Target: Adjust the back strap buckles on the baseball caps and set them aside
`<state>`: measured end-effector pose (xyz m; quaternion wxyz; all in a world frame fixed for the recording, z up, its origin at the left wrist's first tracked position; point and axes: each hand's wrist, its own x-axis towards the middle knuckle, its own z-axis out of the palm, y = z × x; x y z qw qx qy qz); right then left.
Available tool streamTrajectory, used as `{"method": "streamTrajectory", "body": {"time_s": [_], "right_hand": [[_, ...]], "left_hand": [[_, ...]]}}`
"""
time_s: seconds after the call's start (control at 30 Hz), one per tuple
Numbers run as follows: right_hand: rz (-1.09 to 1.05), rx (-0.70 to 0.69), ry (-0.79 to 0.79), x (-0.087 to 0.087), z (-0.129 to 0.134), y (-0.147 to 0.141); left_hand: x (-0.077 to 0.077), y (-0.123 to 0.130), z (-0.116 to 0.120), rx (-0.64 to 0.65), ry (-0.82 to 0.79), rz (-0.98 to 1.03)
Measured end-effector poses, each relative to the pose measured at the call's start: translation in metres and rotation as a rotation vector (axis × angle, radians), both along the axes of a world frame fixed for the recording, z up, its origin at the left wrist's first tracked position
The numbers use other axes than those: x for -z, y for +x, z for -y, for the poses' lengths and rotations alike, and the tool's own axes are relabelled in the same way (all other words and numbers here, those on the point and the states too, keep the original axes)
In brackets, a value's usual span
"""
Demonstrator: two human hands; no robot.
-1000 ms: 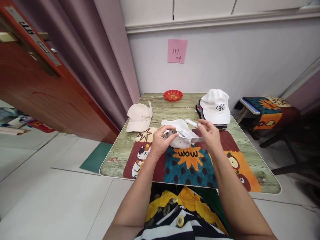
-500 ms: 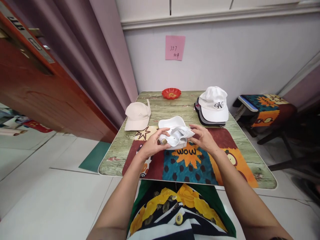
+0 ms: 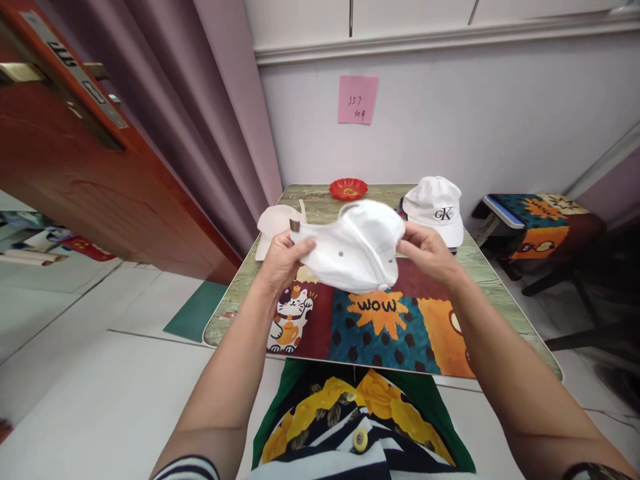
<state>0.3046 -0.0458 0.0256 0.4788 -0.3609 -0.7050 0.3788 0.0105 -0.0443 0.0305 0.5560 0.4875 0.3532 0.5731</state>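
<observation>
Beneath a pale wall [image 3: 450,133], we work at a wood-patterned table [image 3: 315,215], its near edge close to our waist and running along the front of a bright mat [image 3: 320,333]. Above that mat we hold a white cap [image 3: 327,261] by its two sides, aloft and partly folded, its brim hard to make out. Our left hand [image 3: 283,263] pinches one end between thumb and fingers; our right hand [image 3: 433,250] pinches the far side of the crown, also by thumb and fingers. We judge this to be mid-handling, the cap stretched between two grips; any move from here calls for both pinches to keep firm and the cloth to stay off its neighbours. Room is tightest at the sides: a lettered cap [image 3: 430,200] stands just past our right hand, and a beige cap [image 3: 273,223] behind our left, contact uncertain. More of the tabletop shows toward the back, where a red bowl [image 3: 349,189] sits near the rear edge. Smallest of all, a brown tab [image 3: 295,226] juts up beside our left fingers.
</observation>
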Motion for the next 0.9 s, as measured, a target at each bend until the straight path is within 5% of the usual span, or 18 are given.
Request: {"method": "streamTrajectory", "body": {"time_s": [0.07,0.13,0.27,0.37,0.53,0.63,0.73,0.9], "right_hand": [[-0.202,0.006,-0.116,-0.010,0.003,-0.010],[-0.359,0.038,-0.209,-0.005,0.005,-0.023],[-0.535,0.031,-0.386,0.037,0.008,-0.046],[-0.619,0.080,-0.432,0.073,0.009,-0.050],[-0.683,0.148,-0.379,0.112,-0.003,-0.040],[-0.688,0.155,-0.380,0.126,-0.012,-0.039],[-0.806,0.126,-0.451,0.130,-0.013,-0.046],[-1.050,-0.064,-0.633,0.126,-0.004,-0.055]], "left_hand": [[-0.010,0.009,-0.007,-0.013,-0.048,0.206],[-0.003,0.018,-0.014,0.033,-0.170,0.310],[0.050,0.026,-0.012,0.084,-0.420,0.345],[0.092,0.022,0.013,0.123,-0.514,0.419],[0.121,0.015,0.067,0.299,-0.718,0.484],[0.121,0.020,0.075,0.164,-0.765,0.481],[0.106,0.025,0.054,0.000,-0.733,0.461],[0.042,0.005,-0.019,-0.114,-0.417,0.390]]}}
